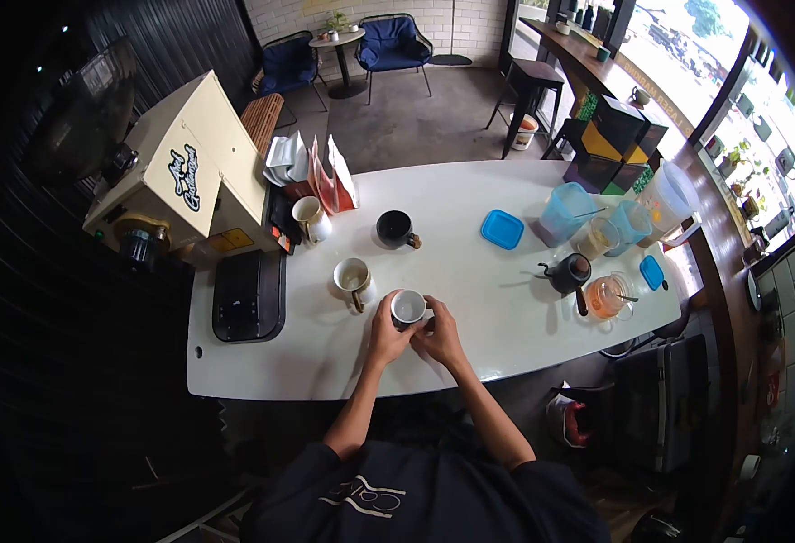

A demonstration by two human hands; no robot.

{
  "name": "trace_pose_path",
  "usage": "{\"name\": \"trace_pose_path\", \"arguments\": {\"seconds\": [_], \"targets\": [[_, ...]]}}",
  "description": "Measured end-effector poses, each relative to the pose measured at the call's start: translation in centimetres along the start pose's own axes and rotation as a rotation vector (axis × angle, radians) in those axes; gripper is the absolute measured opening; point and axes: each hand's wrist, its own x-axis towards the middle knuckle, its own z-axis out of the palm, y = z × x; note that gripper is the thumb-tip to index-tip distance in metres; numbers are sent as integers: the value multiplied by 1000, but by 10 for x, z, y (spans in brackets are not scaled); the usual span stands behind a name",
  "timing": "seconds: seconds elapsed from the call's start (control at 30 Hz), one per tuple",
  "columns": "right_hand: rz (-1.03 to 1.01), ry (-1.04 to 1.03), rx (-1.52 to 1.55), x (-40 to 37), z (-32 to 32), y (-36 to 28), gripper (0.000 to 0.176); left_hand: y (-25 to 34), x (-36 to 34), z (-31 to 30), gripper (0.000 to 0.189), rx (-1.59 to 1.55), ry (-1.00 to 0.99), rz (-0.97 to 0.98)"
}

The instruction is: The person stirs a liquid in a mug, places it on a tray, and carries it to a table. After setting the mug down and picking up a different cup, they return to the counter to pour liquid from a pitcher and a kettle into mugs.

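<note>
Near the front edge of the white table, a mug (407,306) with a pale inside and dark outside sits between my two hands. My left hand (387,335) wraps round its left side. On the right, my right hand (440,331) closes on the mug by its handle, which the fingers partly cover. Just beyond to the left stands a white mug (352,275) with a brown handle, its inside stained. A black mug (395,229) with a brown handle is farther back. Another light mug (311,219) stands beside the cream machine.
A cream machine (200,163) and a black scale-like pad (249,297) occupy the table's left. Foil bags (325,176) stand behind. Rightward are a blue lid (502,230), a black kettle (568,272), a glass jug with orange liquid (607,297) and blue containers (564,214).
</note>
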Motion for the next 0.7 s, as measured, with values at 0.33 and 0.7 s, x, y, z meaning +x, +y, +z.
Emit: {"name": "trace_pose_path", "arguments": {"seconds": [0.33,0.7], "targets": [[173,136,108,-42,-87,-7,41,80,-7,10,63,209,66,317],[292,681,179,-200,-268,14,15,165,-79,205,28,-483,-900,128]]}}
